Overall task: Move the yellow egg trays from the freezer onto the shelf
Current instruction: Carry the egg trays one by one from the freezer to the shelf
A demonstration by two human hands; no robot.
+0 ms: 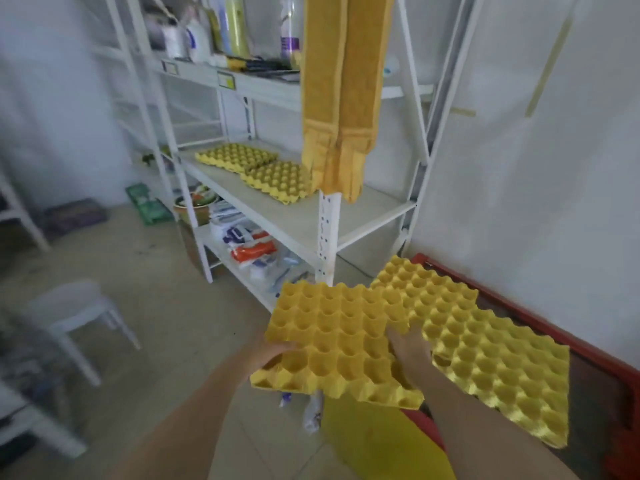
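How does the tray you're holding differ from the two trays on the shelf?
The held tray is in the air, gripped by the left hand and right hand; the shelf trays lie flat, untouched. The held tray tilts; the shelf trays overlap each other. All are yellow, empty egg trays.

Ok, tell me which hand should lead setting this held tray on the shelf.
Left. The left hand grips the held tray on the shelf side; the right hand is farther away.

Single head-worn wide view, angled forward and down, close over the forearms, facing a white shelf (346,220).
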